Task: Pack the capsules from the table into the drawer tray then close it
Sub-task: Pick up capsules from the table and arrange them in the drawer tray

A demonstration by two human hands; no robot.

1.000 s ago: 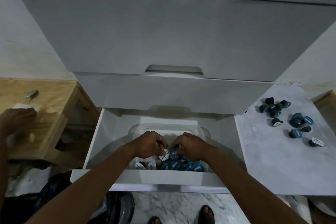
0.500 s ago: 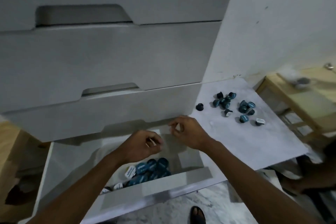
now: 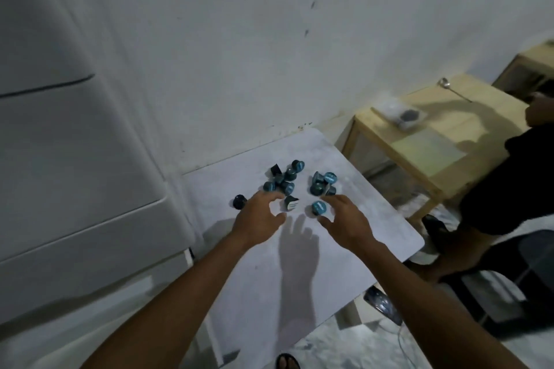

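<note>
Over the right-hand side of the pale grey, stone-look counter (image 3: 389,213), both of the person's hands hang just short of a scatter of small teal-and-black coffee capsules (image 3: 287,180). These lie in two loose clumps toward the far edge, some on their sides, some foil-up. The left hand (image 3: 257,217) has its fingers (image 3: 271,196) bent in a loose, empty C beside a capsule with a white striped foil lid (image 3: 291,204), thumb and forefinger apart as though sizing a pinch. The right hand (image 3: 344,220) is spread wide and holds nothing, its fingers (image 3: 335,199) just beside a single teal capsule (image 3: 318,207) lying nearest. I'd guess both hands go in together so each trip carries more. One dark capsule (image 3: 239,201) sits apart on the left. The tall white drawer unit (image 3: 75,189) stands to the left; its tray is out of sight from here.
</note>
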